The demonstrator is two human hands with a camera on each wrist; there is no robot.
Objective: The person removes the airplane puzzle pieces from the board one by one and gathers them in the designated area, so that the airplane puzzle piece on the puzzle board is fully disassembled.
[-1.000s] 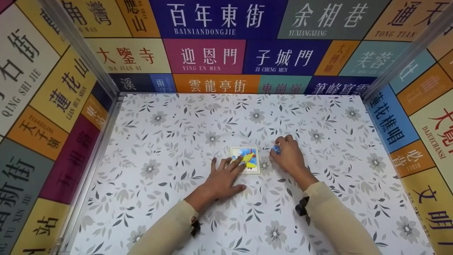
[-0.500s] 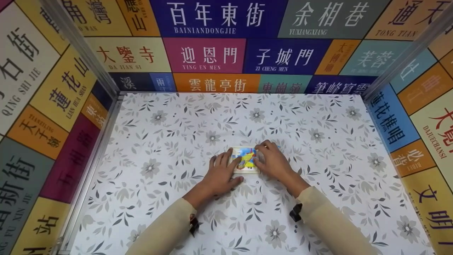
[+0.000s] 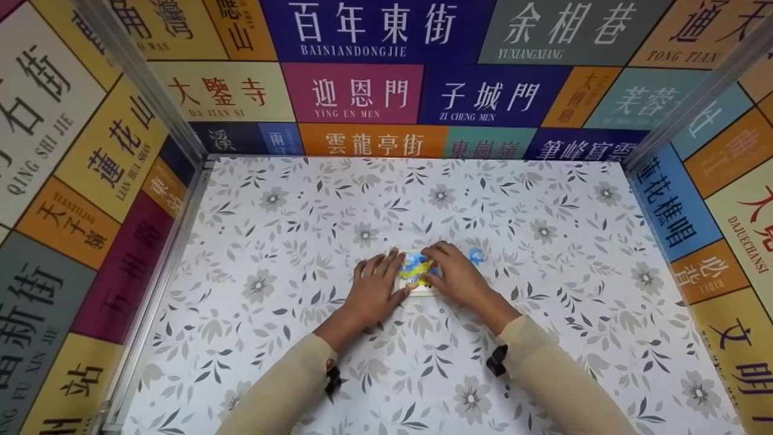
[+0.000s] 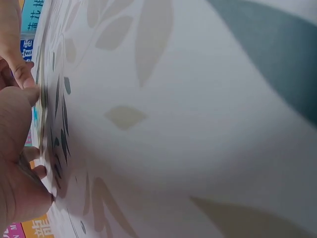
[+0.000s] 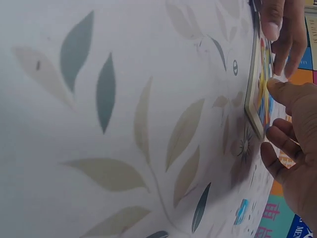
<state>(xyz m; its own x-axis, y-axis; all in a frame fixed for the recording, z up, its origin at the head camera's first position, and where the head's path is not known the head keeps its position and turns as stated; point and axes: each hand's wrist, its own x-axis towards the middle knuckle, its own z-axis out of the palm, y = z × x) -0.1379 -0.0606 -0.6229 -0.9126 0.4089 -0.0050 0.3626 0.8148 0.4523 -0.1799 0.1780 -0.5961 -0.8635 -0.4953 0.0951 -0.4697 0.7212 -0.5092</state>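
1. Left hand [image 3: 373, 289]: spread loosely at the board's left side, thumb by the near corner. A second ago its fingers lay across the picture; now they're back at the edge. Reads as steadying.
2. Board [image 3: 426, 293]: on the patterned table [image 3: 329, 205], between both hands. Square, thin, pale rim; yellow shape [image 3: 415, 271] on blue, bit of red in the right wrist view. Fingers hide parts, so can't tell if every slot is filled.
3. Right hand [image 3: 457, 275]: was off to the right by the blue bit; now over the board's right part, thumb on its face, other fingers bent near the rim. Can't tell if it's pinching a piece. My read: work has shifted onto the board itself.
4. Blue piece [image 3: 477, 256]: loose on the table, just right of the right hand, uncovered now that hand has left it. So at least one piece looks unplaced.
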